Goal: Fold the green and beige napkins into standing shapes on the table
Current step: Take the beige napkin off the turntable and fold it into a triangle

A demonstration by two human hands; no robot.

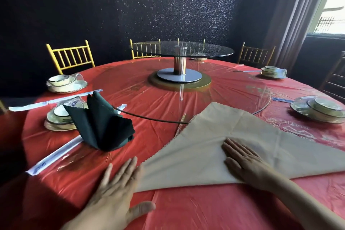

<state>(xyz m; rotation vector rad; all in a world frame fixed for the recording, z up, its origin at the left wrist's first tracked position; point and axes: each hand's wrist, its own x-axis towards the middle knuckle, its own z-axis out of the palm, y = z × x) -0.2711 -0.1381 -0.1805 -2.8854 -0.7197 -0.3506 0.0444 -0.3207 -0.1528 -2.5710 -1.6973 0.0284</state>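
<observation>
Grip is absent on both sides: the right hand (242, 160) lies flat with straight fingers pressing on the beige napkin (214, 132), and the left hand (115, 188), also flat and a little blurred, rests on the table (186, 211) with its fingertips at the napkin's near left corner. The cloth lies directly in front of the person as a wide triangle, its long folded edge nearest them. Its point aims away and lies across the rim of the large glass turntable (149, 117). It looks soft and matte, with faint creases running out from under the right palm and a pinked zigzag edge along the left side. This reads as the smoothing of the first diagonal fold, so the beige shape is at an early stage. The next move probably calls for one hand to pin the middle of the long edge while the other pinches a corner and brings it up toward the point, keeping the edges matched. The green napkin (100, 125) appears finished. It stands well apart to the left as a dark, upright fan of points, just beside a place setting (59, 117) and near wrapped chopsticks (54, 157).
</observation>
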